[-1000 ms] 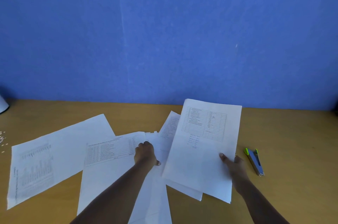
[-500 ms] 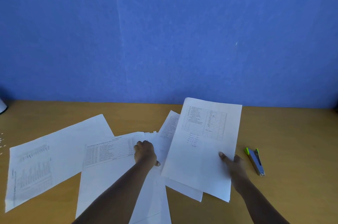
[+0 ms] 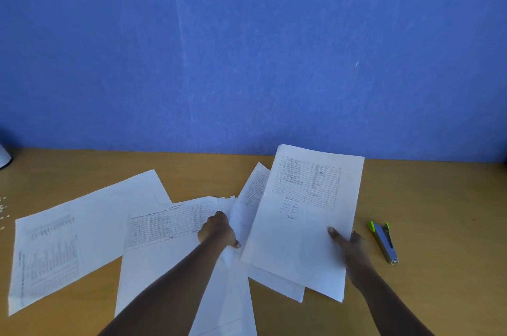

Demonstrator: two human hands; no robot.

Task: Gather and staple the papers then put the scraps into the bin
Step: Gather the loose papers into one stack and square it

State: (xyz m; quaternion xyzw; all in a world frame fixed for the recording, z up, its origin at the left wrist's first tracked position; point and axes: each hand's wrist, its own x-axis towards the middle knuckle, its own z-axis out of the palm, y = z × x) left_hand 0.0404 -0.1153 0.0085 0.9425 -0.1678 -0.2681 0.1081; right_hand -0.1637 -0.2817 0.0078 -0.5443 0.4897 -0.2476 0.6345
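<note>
Several white printed sheets lie spread over the wooden desk (image 3: 439, 198). My right hand (image 3: 348, 242) pinches the right edge of a small stack of papers (image 3: 301, 226), thumb on top, lifting it slightly off the sheets beneath. My left hand (image 3: 218, 230) rests with curled fingers on a sheet with a printed table (image 3: 164, 223) in the middle; whether it grips the sheet is unclear. Another large sheet (image 3: 68, 237) lies apart at the left. A grey stapler with green tips (image 3: 384, 241) lies on the desk just right of my right hand.
Tiny white paper scraps (image 3: 4, 209) dot the desk's far left edge. A white object (image 3: 3, 157) peeks in at the left border. A blue wall (image 3: 247, 47) rises right behind the desk. No bin is in view.
The hands and papers have hardly moved; the view has drifted slightly, and the right hand's stack sits in nearly the same place.
</note>
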